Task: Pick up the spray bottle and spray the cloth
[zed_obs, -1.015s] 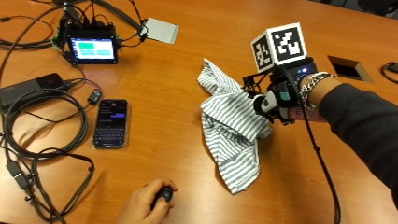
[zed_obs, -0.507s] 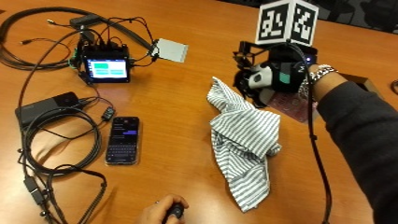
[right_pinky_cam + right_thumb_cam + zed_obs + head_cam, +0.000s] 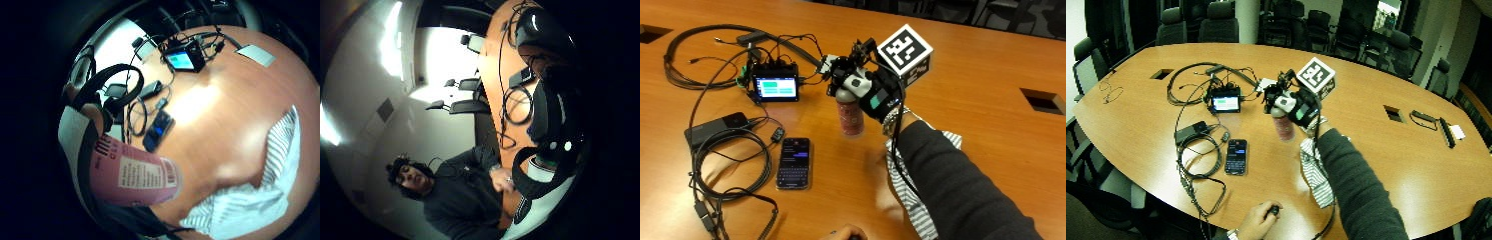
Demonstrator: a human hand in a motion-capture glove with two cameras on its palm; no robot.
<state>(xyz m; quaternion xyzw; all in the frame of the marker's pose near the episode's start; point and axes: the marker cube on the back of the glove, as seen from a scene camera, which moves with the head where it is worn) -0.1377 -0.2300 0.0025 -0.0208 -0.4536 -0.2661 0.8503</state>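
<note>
My gloved right hand (image 3: 869,92) grips the top of a pink spray bottle (image 3: 852,115), fingers curled round its head. The bottle hangs upright and seems lifted off the wooden table (image 3: 986,65), left of the cloth. In the little finger side palm view the bottle (image 3: 132,177) with its white label lies close to the palm. The striped grey-and-white cloth (image 3: 905,197) lies crumpled on the table under my forearm, mostly hidden by the dark sleeve. More of the cloth (image 3: 250,205) shows in that palm view, and in the wide view the cloth (image 3: 1315,172) lies beside the sleeve.
A black phone (image 3: 794,162) lies left of the bottle. A small device with a lit screen (image 3: 775,87), a black power brick (image 3: 714,127) and several looping cables (image 3: 726,170) fill the table's left side. A bare hand (image 3: 846,233) rests at the near edge.
The outside camera has shifted. My hand has gone from the cloth's far edge to the cloth's left, nearer the screen device, and the pink bottle now shows plainly in its grip.
</note>
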